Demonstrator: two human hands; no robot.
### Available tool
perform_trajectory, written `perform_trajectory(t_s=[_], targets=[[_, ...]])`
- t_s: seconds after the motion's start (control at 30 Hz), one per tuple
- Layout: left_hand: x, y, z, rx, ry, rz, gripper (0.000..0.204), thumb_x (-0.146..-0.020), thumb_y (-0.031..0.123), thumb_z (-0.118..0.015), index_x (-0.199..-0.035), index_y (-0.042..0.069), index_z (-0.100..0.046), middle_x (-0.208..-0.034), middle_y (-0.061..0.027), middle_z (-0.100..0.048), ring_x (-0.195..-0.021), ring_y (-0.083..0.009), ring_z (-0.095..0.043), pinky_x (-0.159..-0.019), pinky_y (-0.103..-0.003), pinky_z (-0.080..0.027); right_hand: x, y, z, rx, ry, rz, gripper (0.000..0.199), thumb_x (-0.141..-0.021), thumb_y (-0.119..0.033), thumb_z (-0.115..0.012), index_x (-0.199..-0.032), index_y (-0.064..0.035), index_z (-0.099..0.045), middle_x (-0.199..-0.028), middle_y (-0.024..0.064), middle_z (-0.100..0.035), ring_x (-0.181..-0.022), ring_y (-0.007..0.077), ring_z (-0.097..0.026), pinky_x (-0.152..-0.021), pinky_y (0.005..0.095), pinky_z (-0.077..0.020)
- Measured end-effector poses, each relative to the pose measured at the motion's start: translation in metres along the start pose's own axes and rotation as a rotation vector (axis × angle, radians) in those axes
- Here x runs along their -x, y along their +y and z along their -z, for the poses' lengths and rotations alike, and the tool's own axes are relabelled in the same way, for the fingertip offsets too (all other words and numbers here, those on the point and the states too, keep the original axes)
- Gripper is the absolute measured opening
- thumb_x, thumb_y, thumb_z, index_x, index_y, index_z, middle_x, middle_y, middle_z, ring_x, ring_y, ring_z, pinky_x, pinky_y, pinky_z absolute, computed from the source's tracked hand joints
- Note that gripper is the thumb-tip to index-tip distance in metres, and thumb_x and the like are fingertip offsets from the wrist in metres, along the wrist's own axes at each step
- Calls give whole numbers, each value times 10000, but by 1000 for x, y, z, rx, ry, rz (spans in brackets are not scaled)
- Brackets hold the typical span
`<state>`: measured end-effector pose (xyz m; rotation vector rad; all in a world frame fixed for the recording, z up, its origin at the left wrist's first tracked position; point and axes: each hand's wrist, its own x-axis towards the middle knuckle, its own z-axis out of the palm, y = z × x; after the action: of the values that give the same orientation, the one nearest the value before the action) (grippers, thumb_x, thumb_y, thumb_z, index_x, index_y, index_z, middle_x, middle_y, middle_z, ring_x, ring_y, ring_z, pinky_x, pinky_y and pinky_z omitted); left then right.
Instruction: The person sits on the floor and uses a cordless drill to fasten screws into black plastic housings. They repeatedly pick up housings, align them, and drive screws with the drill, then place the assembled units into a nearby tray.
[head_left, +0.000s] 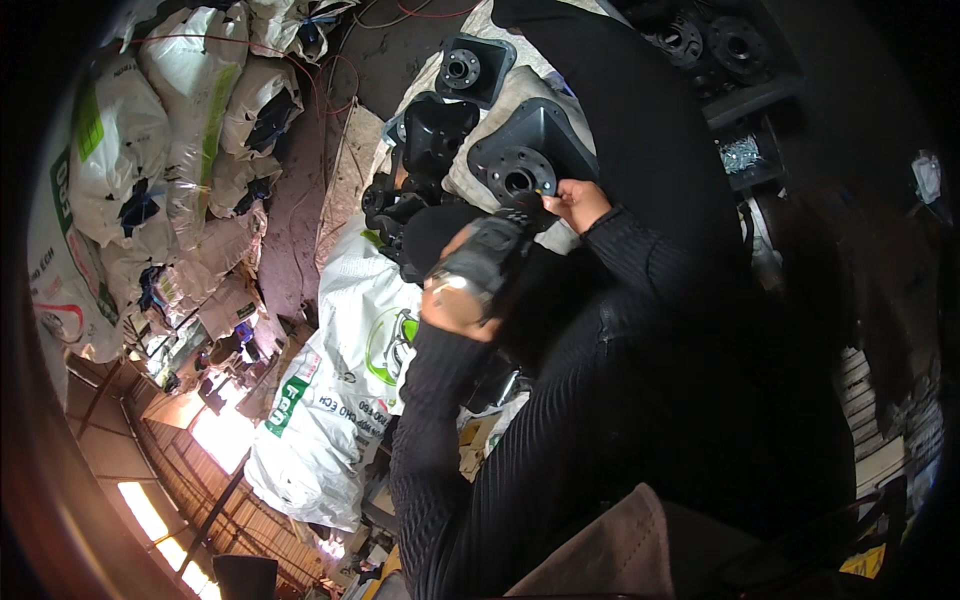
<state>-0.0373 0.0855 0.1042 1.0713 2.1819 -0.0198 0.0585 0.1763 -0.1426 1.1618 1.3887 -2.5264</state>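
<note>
A black metal housing (pixel 558 130) with a round, bolt-holed flange (pixel 519 174) lies on a pale sack in front of me. My left hand (pixel 458 307) is wrapped round a dark, blurred power driver (pixel 487 252). Its nose reaches the near edge of the flange. At that same edge, the thumb and forefinger of my right hand (pixel 580 204) are pinched together. Whatever they hold is too small to make out. Beyond the housing sits a similar one (pixel 470 70), and further black parts (pixel 437 130) are heaped to its left.
White printed sacks (pixel 335 390) lie at my left, with several more full sacks (pixel 190 110) farther off. A dark bin (pixel 755 90) at the right holds round flanged parts; beside it, a small tray holds shiny fasteners (pixel 740 154). A red hose (pixel 340 85) crosses the floor.
</note>
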Motion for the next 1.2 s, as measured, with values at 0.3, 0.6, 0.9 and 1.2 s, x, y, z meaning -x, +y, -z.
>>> perform_trajectory(t_s=[0.3,0.6,0.9,1.2], targets=[[73,23,-37,310,271,-181,454,-736,136,-652,-1163,54,-519,-1057,-107,-604,-973,-237,-600,-841,-322,-470,62,-64,41,-849,-149,-475,324,-916,-166,-460,-1174,30,-479,-611,-46,-360,-521,64,-386,-627,293,-491],[93,8,-83,553,308,-54,491,-731,192,-674,-1165,41,-501,-1076,-117,-586,-1006,-257,-581,-878,-344,-459,81,-69,33,-894,-279,-400,313,-915,-133,-451,-1161,58,-485,-718,2,-494,-650,90,-510,-800,364,-503],[92,-15,-66,128,427,-173,565,-716,161,-693,-1210,33,-452,-1076,-115,-580,-994,-250,-582,-873,-345,-461,97,-80,25,-405,-531,-247,302,-902,-216,-536,-1119,-7,-555,-998,81,-589,-937,174,-585,-780,303,-515],[89,-14,-71,20,447,-151,502,-743,149,-671,-1192,44,-474,-1095,-114,-571,-1009,-254,-577,-878,-345,-455,83,-82,18,-569,-425,-374,241,-888,-186,-560,-1079,-49,-503,-1128,107,-577,-1007,199,-584,-769,303,-528]])
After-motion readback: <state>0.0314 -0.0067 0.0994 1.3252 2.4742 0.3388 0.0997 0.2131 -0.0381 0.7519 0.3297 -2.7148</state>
